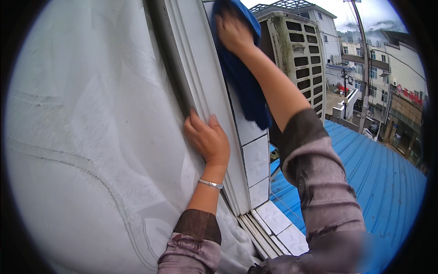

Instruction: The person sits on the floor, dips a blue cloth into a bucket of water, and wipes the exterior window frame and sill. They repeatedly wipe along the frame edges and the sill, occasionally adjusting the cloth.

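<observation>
At upper centre, the blue cloth (247, 96) looks matt, the white window frame (205, 73) smooth; mid-frame, the wall tiles (256, 160) look glossy. Left: thin fabric curtain (91, 114). Lower centre: shiny metal-looking bracelet (211, 184). Lower right: ribbed, metal-looking roofing (378, 173).

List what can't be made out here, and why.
All in the head view:
- Right grip: blurred; exact finger placement unclear.
- Blue cloth: top cut off by the upper edge.
- White tiles: partly hidden behind the cloth.
- Vented unit: partly hidden by the right forearm.
- Distant buildings: too small for detail.
</observation>
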`<state>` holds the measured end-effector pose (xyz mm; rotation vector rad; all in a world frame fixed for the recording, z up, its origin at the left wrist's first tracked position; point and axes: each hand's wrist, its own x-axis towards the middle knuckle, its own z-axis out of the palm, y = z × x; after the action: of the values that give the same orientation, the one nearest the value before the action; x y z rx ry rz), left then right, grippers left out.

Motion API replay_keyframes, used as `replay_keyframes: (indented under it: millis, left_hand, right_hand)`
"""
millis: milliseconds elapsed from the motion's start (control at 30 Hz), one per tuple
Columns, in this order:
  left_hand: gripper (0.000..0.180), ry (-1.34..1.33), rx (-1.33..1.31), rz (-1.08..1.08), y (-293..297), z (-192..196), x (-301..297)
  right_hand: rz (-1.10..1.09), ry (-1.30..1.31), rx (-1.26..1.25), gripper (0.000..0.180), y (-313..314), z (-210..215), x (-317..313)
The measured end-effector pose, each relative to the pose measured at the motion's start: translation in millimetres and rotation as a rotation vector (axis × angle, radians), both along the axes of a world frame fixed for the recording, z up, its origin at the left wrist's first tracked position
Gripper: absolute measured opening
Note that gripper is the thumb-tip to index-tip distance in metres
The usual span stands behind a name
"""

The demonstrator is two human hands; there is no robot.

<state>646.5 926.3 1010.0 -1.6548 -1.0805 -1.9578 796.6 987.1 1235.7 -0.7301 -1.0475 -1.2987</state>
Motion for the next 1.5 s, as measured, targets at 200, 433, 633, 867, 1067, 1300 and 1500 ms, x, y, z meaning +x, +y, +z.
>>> replay_keyframes:
  millis: [200,433,633,867,1067,1300,1500]
  left_hand:
    - [0.049,0.018,0.035,0.011,1.5,1.4,-7.5]
    - [0.049,0.01,0.01,0.036,2.0,0.4,-5.8]
    - [0.05,0.022,0.036,0.002,-0.9,-2.1,-4.1]
    - [0.047,-0.012,0.033,-0.031,-2.4,1.6,-8.4]
    - [0.045,-0.102,0.14,-0.237,3.6,-5.8,-10.5]
    - [0.044,-0.057,0.186,-0.306,3.0,-5.8,-15.8]
    - [0.039,-0.13,0.122,-0.383,-0.9,-6.5,-21.2]
  right_hand:
    - [0.039,-0.119,-0.141,0.036,-28.7,-110.6,5.6]
    - [0.018,-0.276,-0.044,0.03,-19.9,29.7,-9.2]
    - [-0.018,0.123,-0.447,0.025,-2.7,97.0,33.4]
    - [0.393,0.368,-0.134,0.016,-26.5,-39.2,90.0]
    - [0.261,-0.127,-0.152,0.012,-101.6,-78.0,-23.5]
    - [-0.057,-0.277,-0.178,0.021,-98.7,-20.2,-61.2]
    - [-0.156,-0.439,-0.385,0.025,-104.6,25.0,-63.8]
